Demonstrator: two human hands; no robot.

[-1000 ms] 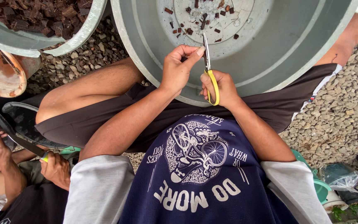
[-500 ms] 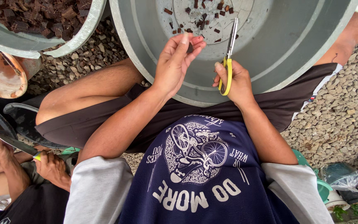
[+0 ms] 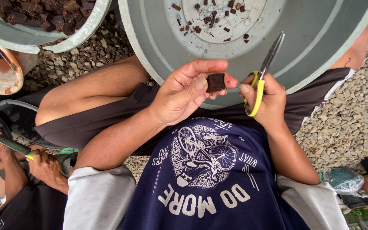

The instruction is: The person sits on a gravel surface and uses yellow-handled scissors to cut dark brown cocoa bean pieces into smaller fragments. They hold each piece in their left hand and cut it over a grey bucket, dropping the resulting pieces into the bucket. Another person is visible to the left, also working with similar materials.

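Where loose gravel (image 3: 346, 127) covers the ground, grey basin (image 3: 320, 51) rests over seated person's lap, left hand (image 3: 184, 96) pinches dark brown square piece (image 3: 215, 82), right hand (image 3: 267, 100) just beside, clenched around yellow-handled scissors (image 3: 263, 74).

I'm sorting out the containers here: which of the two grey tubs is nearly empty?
The big grey tub directly beyond the hands, holding only scattered dark bits; the other tub, upper left, is heaped.

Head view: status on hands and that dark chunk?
Left hand pinches the dark chunk in its fingertips. Right hand grips yellow-handled scissors, blades up, beside the chunk. Grey tub below holds cut bits. Nothing between.
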